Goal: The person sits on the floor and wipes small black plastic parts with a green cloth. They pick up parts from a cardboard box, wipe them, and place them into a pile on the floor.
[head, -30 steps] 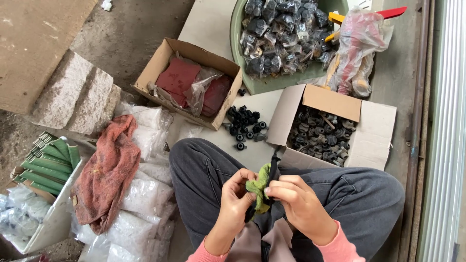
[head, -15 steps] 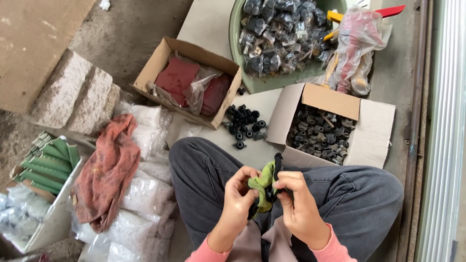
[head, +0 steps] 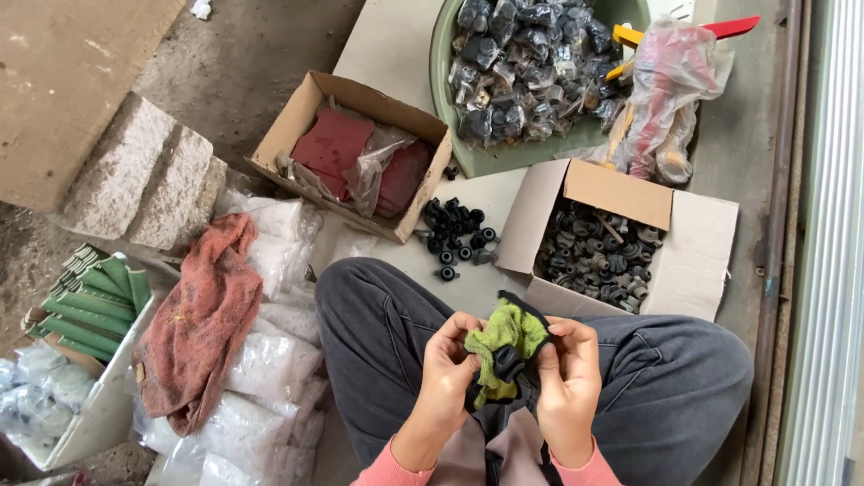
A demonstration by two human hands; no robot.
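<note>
both hands sit low in the middle of the frame, over the lap. left hand [head: 447, 378] and right hand [head: 569, 382] are each curled round a green cloth [head: 504, 335], pinching it with a small black part [head: 507, 360] tucked in its folds. three containers up top: a green basin [head: 441, 67] full of bagged dark fittings, one cardboard box [head: 306, 103] with red sheets in plastic, another cardboard box [head: 693, 247] at right full of loose black fittings. a loose pile of black parts [head: 456, 231] lies between the two boxes. one reddish rag [head: 205, 315] at left.
</note>
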